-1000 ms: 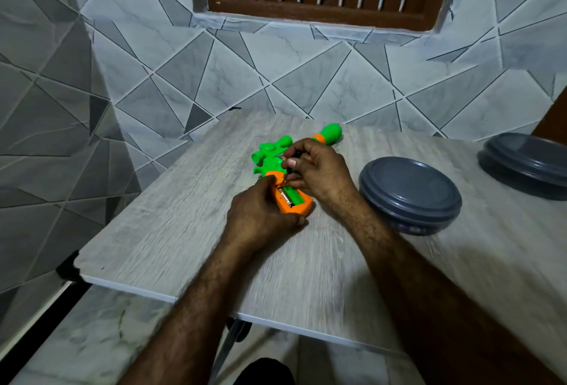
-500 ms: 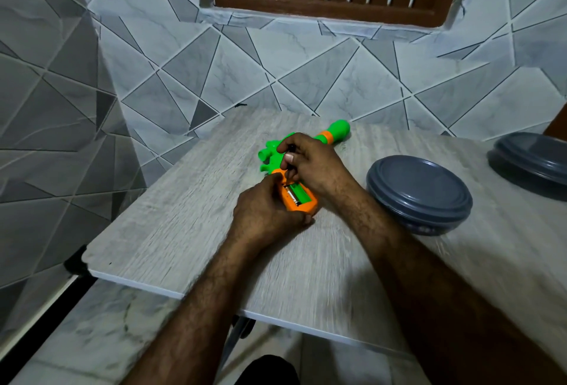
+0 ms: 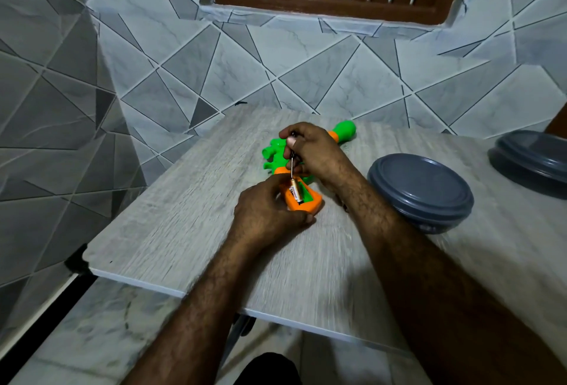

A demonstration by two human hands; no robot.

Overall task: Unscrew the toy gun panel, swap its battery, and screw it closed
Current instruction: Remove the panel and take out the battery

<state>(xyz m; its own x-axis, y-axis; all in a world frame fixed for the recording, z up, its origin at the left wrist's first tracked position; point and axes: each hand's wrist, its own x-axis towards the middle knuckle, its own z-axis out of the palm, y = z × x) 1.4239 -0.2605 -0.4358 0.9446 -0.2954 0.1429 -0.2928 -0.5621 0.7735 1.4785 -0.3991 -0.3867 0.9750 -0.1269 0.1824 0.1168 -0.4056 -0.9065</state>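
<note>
A green and orange toy gun (image 3: 343,130) lies on the grey wood-grain table (image 3: 184,225). Its orange grip (image 3: 310,205) points toward me, with the battery compartment open. A battery (image 3: 295,192) sits tilted in that compartment, one end lifted. My left hand (image 3: 267,215) grips the orange grip from the left. My right hand (image 3: 313,151) holds a small screwdriver (image 3: 292,166) upright, its metal tip at the battery's far end. The panel and the screw are not visible.
A round grey lidded container (image 3: 423,191) stands on the table just right of my right forearm. A second grey container (image 3: 534,160) sits at the far right edge. Tiled walls close in behind and to the left; the table's near edge is below my wrists.
My right hand has risen slightly, showing the screwdriver shaft, and the battery's far end has lifted in the compartment. The camera view has shifted upward. My left hand keeps its grip.
</note>
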